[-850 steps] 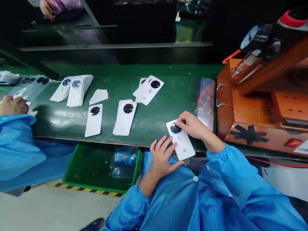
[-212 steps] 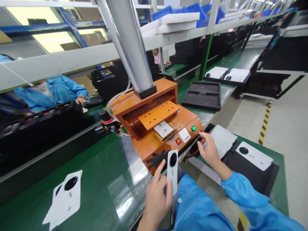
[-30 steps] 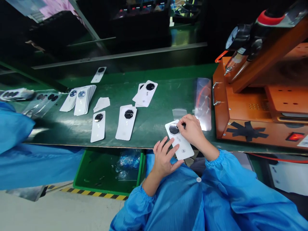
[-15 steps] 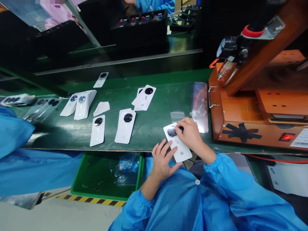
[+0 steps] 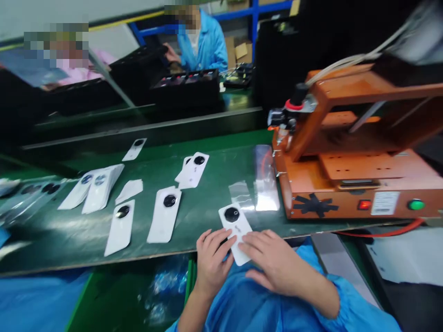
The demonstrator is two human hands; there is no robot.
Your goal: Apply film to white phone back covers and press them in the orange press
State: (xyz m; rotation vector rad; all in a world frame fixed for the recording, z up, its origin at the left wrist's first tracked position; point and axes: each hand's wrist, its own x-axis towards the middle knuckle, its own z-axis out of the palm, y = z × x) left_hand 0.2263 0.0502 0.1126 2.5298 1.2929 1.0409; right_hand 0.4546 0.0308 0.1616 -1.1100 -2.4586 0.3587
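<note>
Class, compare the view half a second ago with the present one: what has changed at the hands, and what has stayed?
The right hand has let go of the black disc and moved down to the lower right side of the white cover. The left hand stays on the cover's left side; the other covers lie as before.

Around the view's centre, the tabletop (image 5: 200, 212) carries an orange machine (image 5: 346, 197) at three o'clock, a phone cover (image 5: 239, 226) overhanging the front edge at six, stacked covers (image 5: 98, 192) at nine.
</note>
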